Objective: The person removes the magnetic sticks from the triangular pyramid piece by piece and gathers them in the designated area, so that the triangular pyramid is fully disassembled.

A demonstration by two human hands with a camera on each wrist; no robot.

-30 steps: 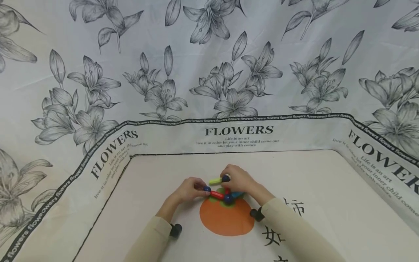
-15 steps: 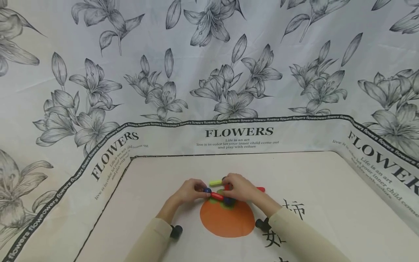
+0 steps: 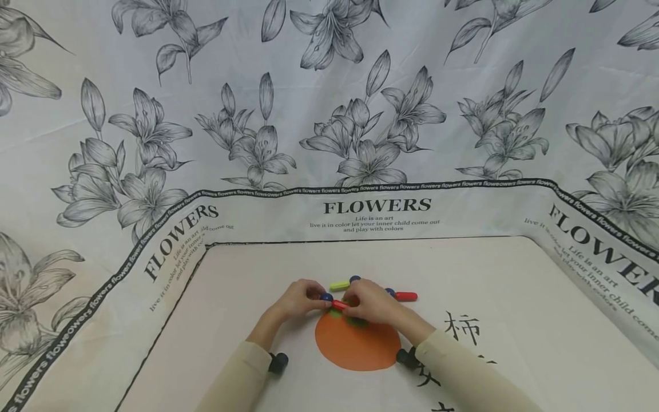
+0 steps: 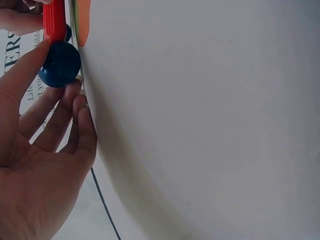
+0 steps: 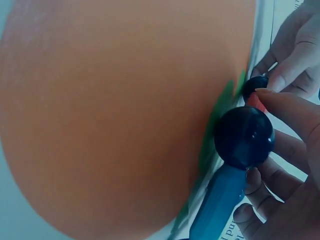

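My left hand (image 3: 298,298) pinches a dark blue ball (image 4: 61,65) between thumb and fingertips, at one end of a red rod (image 4: 54,21). From the other side, my right hand (image 3: 378,303) holds the rod's far end, its thumb on the red part. Just beneath that thumb, in the right wrist view, is a second dark blue ball (image 5: 244,137), with a blue rod (image 5: 216,202) running from it. The head view shows a yellow-green rod (image 3: 338,285) with a dark blue ball (image 3: 355,280) right behind my right hand, which hides much of the joined pieces.
Right of my right hand lies another red rod (image 3: 407,296) beside a dark blue ball (image 3: 390,292). The pale tabletop cloth (image 3: 247,263) carries an orange persimmon print (image 3: 357,346) and black characters. A flower-printed curtain (image 3: 376,143) rises behind the table.
My right hand has come down from the ball by the yellow-green rod to the red rod, uncovering the other red rod at the right. My left hand stays on its ball.
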